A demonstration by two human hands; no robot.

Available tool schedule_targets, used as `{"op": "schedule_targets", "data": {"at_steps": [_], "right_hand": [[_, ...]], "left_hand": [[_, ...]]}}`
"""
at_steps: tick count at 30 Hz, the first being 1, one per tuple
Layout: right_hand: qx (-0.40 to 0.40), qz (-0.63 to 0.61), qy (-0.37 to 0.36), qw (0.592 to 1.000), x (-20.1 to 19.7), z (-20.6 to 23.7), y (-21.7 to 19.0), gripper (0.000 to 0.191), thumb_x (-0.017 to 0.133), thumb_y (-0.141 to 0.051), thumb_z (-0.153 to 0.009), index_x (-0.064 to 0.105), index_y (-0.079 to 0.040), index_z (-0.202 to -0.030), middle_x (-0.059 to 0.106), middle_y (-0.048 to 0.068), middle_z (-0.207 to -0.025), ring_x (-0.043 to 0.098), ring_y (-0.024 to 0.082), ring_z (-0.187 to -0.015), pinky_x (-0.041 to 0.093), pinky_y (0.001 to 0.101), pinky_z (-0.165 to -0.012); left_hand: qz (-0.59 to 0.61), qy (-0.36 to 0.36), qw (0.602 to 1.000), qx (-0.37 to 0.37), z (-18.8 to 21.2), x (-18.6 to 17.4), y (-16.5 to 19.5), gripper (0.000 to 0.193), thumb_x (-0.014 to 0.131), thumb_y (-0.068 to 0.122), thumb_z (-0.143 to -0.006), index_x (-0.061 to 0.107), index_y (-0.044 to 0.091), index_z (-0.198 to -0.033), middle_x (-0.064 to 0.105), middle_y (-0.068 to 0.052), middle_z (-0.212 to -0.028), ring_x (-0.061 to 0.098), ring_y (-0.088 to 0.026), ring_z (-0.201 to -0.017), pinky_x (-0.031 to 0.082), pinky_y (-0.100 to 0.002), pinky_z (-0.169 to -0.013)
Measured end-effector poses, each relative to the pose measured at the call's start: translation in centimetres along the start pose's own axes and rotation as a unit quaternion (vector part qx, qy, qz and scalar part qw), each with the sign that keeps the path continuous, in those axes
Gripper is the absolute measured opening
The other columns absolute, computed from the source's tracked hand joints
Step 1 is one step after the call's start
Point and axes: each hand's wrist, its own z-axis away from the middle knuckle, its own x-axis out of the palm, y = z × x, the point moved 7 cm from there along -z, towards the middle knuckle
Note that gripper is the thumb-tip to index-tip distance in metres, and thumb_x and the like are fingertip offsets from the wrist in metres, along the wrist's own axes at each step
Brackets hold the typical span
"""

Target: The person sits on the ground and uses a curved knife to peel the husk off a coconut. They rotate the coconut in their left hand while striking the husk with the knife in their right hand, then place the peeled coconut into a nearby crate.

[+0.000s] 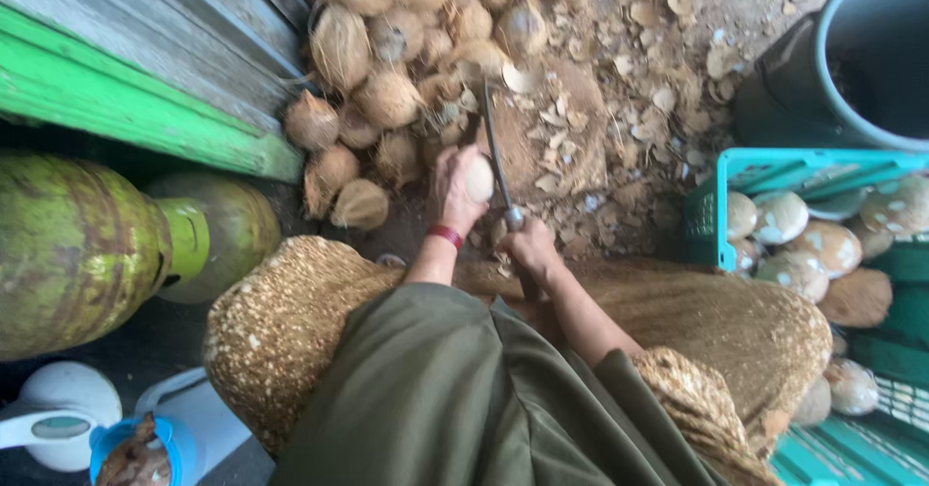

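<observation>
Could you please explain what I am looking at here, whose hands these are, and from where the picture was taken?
There is a single picture, taken by a camera worn on a person's head and looking down over their lap at their own two bare hands. The left hand holds a pale, peeled coconut. The right hand grips the handle of a long knife, whose blade points away, beside the coconut. Ahead lies a pile of brown husked coconuts on ground strewn with shell chips. At the right, a teal crate holds peeled coconuts, with a dark bucket behind it. At the left stands a green gas cylinder.
</observation>
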Motion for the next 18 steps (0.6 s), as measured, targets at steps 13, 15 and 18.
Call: {"op": "schedule_targets", "data": {"at_steps": [13,15,18], "right_hand": [[-0.045,-0.076,-0.02,0.996,-2.4,0.2,-0.9,0.022,0.072,-0.001,-0.075,0.058,0.007,-0.089,0.061,0.014,-0.063,0.058,0.024,-0.046,0.046,0.0375,-0.04],[-0.003,-0.071,-0.04,0.997,-1.9,0.2,-0.2,0.019,0.074,-0.001,-0.074,0.063,0.009,-0.085,0.062,0.013,-0.064,0.058,0.023,-0.048,0.045,0.0361,-0.041],[-0.006,-0.044,-0.034,0.998,-1.9,0.6,-0.8,0.02,0.073,-0.003,-0.073,0.061,0.003,-0.088,0.063,0.011,-0.065,0.06,0.022,-0.049,0.049,0.0372,-0.043]], "left_hand": [[0.014,-0.061,0.996,-0.065,-1.5,1.1,-1.0,0.11,0.103,0.012,-0.033,0.055,0.028,-0.131,0.052,-0.013,-0.142,0.053,-0.035,-0.13,0.047,-0.046,-0.109],[0.033,-0.096,0.987,-0.128,-1.7,1.6,-1.4,0.112,0.105,0.012,-0.03,0.053,0.028,-0.128,0.049,-0.014,-0.135,0.052,-0.035,-0.125,0.046,-0.045,-0.108],[0.045,-0.099,0.98,-0.165,-1.8,1.5,-1.8,0.104,0.099,0.008,-0.036,0.055,0.03,-0.127,0.055,-0.007,-0.129,0.059,-0.031,-0.122,0.051,-0.041,-0.108]]}}
